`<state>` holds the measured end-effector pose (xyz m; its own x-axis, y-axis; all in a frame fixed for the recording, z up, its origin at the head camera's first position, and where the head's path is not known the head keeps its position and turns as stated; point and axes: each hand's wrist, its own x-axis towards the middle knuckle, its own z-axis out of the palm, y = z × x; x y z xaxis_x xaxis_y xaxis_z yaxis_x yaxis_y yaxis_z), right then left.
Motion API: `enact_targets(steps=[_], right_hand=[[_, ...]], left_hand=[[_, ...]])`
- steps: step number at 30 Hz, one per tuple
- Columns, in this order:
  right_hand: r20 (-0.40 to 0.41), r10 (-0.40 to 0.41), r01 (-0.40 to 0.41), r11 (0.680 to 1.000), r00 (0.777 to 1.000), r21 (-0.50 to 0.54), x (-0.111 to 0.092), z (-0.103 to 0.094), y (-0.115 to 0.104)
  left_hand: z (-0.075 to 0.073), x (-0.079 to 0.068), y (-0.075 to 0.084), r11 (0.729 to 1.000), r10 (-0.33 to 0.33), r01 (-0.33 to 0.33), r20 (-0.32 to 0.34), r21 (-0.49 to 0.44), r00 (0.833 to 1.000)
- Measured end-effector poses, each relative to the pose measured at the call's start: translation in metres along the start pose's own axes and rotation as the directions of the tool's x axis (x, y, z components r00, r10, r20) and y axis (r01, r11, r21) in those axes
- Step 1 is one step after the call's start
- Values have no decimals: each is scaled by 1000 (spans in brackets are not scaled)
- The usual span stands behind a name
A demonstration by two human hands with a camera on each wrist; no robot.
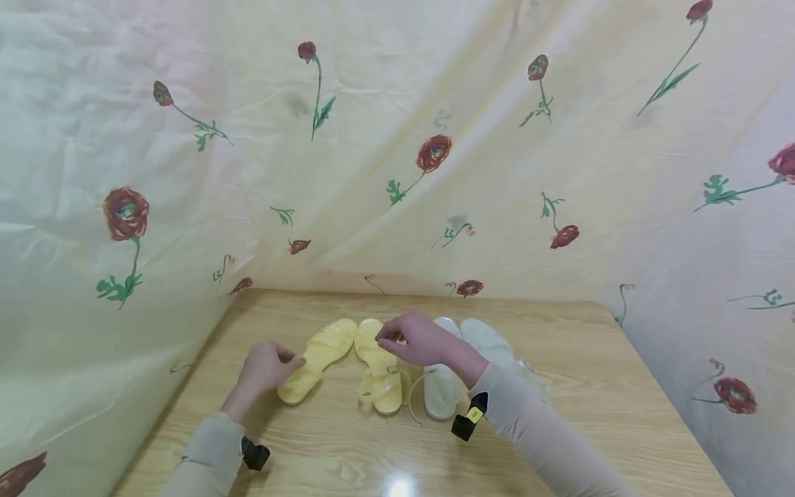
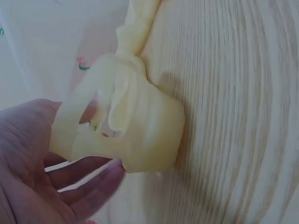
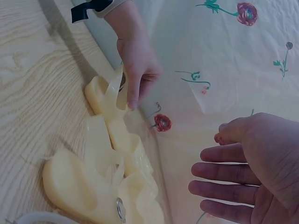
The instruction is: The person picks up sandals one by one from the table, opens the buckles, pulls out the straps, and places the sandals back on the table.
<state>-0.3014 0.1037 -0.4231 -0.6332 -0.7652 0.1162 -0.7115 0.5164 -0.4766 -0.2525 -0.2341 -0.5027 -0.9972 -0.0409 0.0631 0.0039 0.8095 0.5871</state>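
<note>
A yellow jelly sandal (image 1: 327,347) lies on the left of the table, slanting away. My left hand (image 1: 263,366) pinches its strap at the heel end; in the right wrist view the thumb and fingers of the left hand (image 3: 140,65) meet on that strap. The left wrist view shows the fingers behind the sandal's straps (image 2: 65,135). Beside it lies a second yellow sandal (image 1: 386,393) with a buckle. Above this one hovers my right hand (image 1: 422,339), which holds nothing; its fingers (image 3: 224,191) are extended in the right wrist view.
Two whitish translucent sandals, one nearer the middle (image 1: 441,397) and one farther right (image 1: 487,342), lie on the wooden table (image 1: 348,455). My right forearm passes over them. A floral cloth (image 1: 373,172) hangs behind the table and along its sides.
</note>
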Motion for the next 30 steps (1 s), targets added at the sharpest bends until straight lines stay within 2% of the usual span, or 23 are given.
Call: enact_targets(steps=[8,13,16,18,22,26,30], right_hand=[[9,-80,80,997,997,4,13,19,-17],[-2,-130,130,991,992,44,31,39,-30],[-2,-113,113,992,994,59,44,57,-37],[-1,-73,73,996,997,49,52,67,-40],[-5,5,-5,999,1000,36,68,86,-47],[-16,40,-40,999,999,34,82,103,-50],[-6,59,-59,998,998,6,90,116,-50]], left_hand=[[5,-19,16,1000,14,-15,-58,-15,998],[9,-28,32,999,38,-42,-102,-31,994],[14,-31,36,998,37,-43,-111,-50,993],[18,-32,35,997,31,-38,-108,-64,994],[26,-33,27,997,6,-15,-121,-77,993],[30,-33,17,990,-9,-11,-136,-141,991],[31,-33,11,965,-4,-15,-71,-260,997]])
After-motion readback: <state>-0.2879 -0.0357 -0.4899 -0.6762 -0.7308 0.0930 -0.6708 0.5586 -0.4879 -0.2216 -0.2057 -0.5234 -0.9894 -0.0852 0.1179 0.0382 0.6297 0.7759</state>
